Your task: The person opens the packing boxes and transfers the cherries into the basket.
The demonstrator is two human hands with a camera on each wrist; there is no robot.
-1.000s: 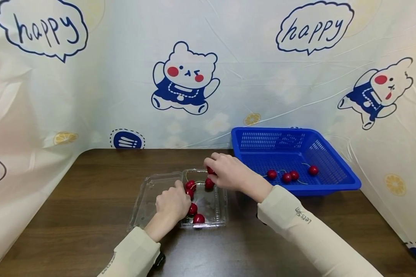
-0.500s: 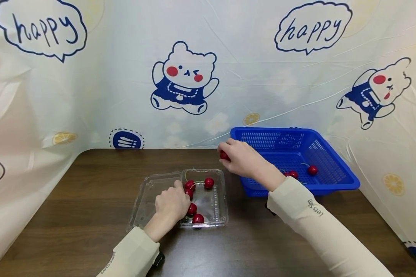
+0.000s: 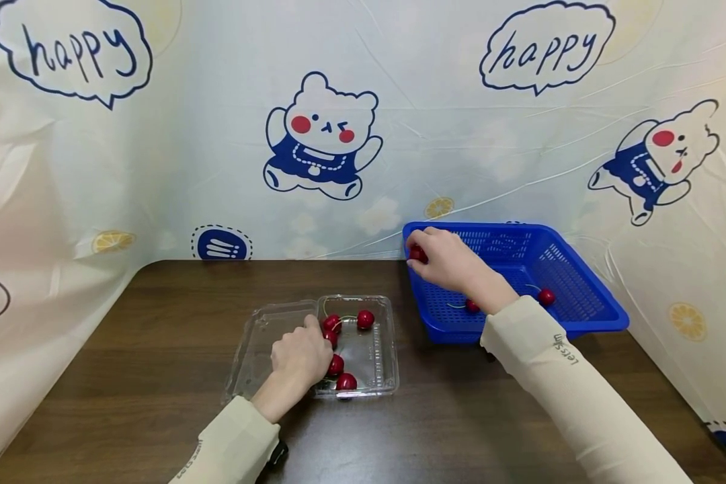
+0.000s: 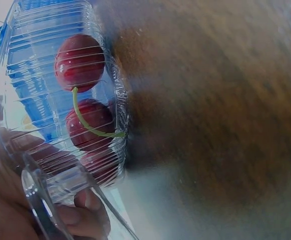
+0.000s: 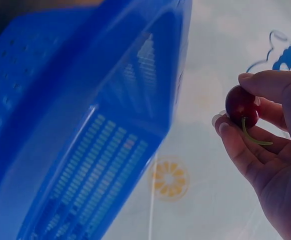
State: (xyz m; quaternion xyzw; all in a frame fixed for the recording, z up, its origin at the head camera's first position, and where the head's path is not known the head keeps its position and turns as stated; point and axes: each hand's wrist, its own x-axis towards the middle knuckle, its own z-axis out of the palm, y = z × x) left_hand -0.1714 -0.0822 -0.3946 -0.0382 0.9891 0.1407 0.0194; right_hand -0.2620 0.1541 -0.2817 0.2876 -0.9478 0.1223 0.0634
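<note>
My right hand [image 3: 450, 262] pinches a dark red cherry [image 5: 243, 106] between thumb and fingers, over the left end of the blue basket [image 3: 593, 306]. A green stem hangs from that cherry in the right wrist view. My left hand [image 3: 302, 353] grips the wall of a clear plastic clamshell box [image 3: 386, 356] where base and lid meet, with fingertips showing past the plastic in the left wrist view. Several cherries lie in the base, among them one at the back [image 3: 365, 319] and one at the front [image 3: 346, 382]. The left hand partly covers the others.
The box's clear lid [image 3: 260, 343] lies folded out to the left on the brown wooden table [image 3: 157, 376]. Inside the basket, one cherry [image 3: 546, 296] lies to the right and another [image 3: 472, 306] near the front, partly behind my right wrist. A printed curtain [image 3: 218, 134] surrounds the table.
My right hand has lifted the cherry from above the clear box and carried it right and back to over the basket. My left hand and the box have stayed put.
</note>
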